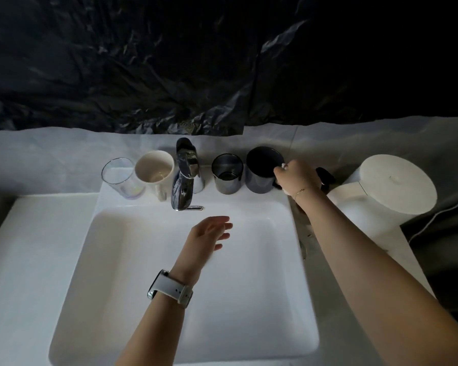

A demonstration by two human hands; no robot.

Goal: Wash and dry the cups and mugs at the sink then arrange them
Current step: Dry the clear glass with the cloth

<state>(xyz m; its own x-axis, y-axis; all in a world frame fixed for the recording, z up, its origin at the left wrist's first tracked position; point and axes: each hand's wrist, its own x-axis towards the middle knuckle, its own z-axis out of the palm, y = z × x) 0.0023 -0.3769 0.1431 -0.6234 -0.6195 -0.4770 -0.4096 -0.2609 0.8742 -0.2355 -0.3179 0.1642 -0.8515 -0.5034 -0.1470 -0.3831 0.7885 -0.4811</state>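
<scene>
Several cups stand in a row on the ledge behind the white sink (143,260). Left of the chrome faucet (183,178) are a clear glass (121,178) and a cream mug (155,171). Right of it are a dark glass tumbler (227,173) and a black mug (261,171). My right hand (298,177) is at the black mug's right side, fingers curled round its handle and rim. My left hand (209,233) hovers over the basin below the faucet, fingers relaxed, holding nothing.
A roll of white paper towel (391,186) stands right of the sink. A small dark object (325,175) lies behind my right hand. Black plastic sheeting (169,62) covers the wall behind. A dark cloth (439,233) lies at the far right.
</scene>
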